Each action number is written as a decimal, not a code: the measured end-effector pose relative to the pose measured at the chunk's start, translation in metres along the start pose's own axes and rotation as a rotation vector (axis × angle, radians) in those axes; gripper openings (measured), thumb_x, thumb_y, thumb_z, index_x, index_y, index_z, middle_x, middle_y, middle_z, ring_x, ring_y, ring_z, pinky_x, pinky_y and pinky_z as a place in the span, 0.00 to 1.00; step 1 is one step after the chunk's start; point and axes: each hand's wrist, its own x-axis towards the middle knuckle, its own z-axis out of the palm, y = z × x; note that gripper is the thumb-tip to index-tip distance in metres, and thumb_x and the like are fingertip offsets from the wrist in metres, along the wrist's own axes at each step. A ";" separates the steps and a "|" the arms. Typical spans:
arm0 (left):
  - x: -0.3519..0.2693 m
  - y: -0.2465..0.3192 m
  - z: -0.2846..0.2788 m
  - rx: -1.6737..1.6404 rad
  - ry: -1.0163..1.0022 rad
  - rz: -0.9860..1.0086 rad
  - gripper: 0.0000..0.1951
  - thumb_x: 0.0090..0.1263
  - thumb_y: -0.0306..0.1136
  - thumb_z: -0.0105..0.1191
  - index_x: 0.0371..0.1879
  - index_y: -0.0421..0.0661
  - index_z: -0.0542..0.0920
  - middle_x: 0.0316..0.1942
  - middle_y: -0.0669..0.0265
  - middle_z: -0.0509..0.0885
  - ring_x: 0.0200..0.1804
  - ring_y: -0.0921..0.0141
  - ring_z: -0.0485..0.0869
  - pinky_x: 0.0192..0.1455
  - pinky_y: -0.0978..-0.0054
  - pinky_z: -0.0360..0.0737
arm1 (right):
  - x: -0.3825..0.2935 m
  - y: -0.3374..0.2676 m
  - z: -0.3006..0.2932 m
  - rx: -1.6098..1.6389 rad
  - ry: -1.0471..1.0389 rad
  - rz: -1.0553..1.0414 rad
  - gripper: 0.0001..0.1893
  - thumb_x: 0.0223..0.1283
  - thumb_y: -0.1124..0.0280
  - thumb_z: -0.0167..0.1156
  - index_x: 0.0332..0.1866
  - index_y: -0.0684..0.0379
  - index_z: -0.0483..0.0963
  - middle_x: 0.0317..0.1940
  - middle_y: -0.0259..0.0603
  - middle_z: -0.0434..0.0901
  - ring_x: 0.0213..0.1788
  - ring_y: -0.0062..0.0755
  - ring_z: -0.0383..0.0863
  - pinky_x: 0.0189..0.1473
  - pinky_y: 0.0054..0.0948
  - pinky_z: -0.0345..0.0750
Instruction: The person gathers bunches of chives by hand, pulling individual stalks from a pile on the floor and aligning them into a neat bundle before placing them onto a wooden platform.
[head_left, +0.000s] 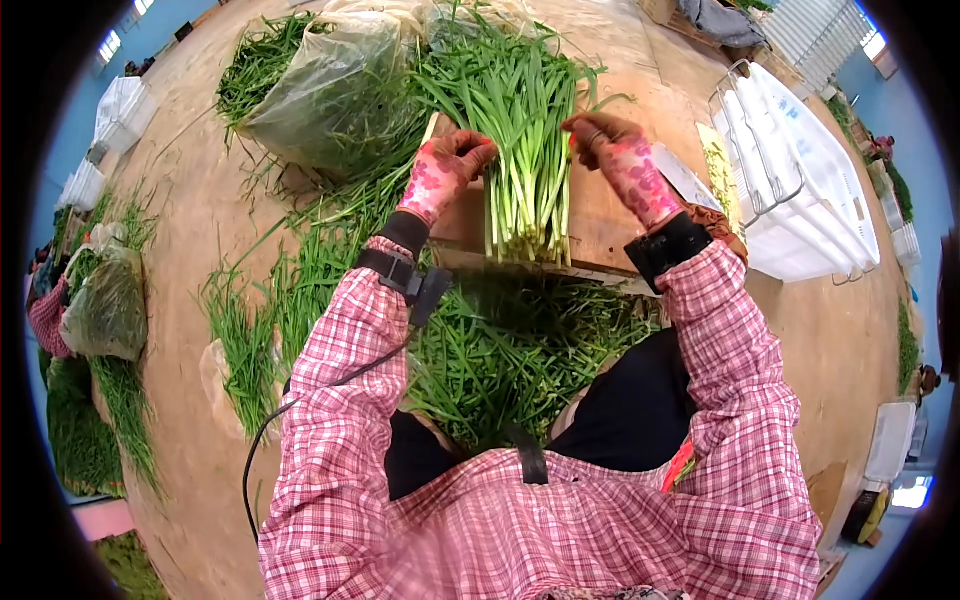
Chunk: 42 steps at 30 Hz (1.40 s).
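A bunch of garlic chives (529, 150) lies on a low wooden bench (607, 225), its pale cut stems toward me and its green leaves pointing away. My left hand (450, 169), in a pink flowered sleeve glove with bare fingers, is beside the stems on the left, thumb and fingertips pinched. On the right side of the bunch my right hand (615, 157) has its fingers curled, a little apart from the leaves. Small orange-red spots show at the fingertips of both hands; whether these are nails or a thin strip I cannot tell.
A clear plastic bag (337, 97) of loose chives stands at the far left of the bench. Loose leaves (525, 352) heap between my knees. White plastic crates (795, 172) stand to the right. Another person's checked sleeve (49, 322) shows at the left rim. A cable (259, 442) runs along my left arm.
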 end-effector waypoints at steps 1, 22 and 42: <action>0.001 -0.004 -0.002 0.062 0.020 0.040 0.13 0.67 0.35 0.61 0.43 0.39 0.83 0.32 0.70 0.85 0.34 0.80 0.80 0.40 0.80 0.77 | 0.000 0.002 -0.006 0.015 0.027 -0.083 0.12 0.69 0.67 0.56 0.44 0.65 0.80 0.24 0.30 0.77 0.25 0.17 0.73 0.29 0.20 0.72; -0.008 0.005 0.019 -0.088 0.013 0.058 0.15 0.70 0.32 0.57 0.54 0.43 0.78 0.30 0.73 0.80 0.29 0.82 0.75 0.35 0.82 0.75 | -0.010 -0.028 0.000 -0.373 0.040 0.087 0.16 0.64 0.62 0.60 0.46 0.66 0.78 0.24 0.36 0.79 0.21 0.23 0.76 0.27 0.25 0.75; 0.001 0.007 0.036 0.225 -0.002 0.248 0.20 0.62 0.39 0.57 0.51 0.41 0.81 0.40 0.51 0.85 0.46 0.59 0.84 0.52 0.64 0.79 | -0.138 -0.062 0.060 -0.257 -0.537 -0.024 0.04 0.57 0.74 0.64 0.32 0.63 0.77 0.26 0.34 0.79 0.29 0.16 0.75 0.32 0.22 0.74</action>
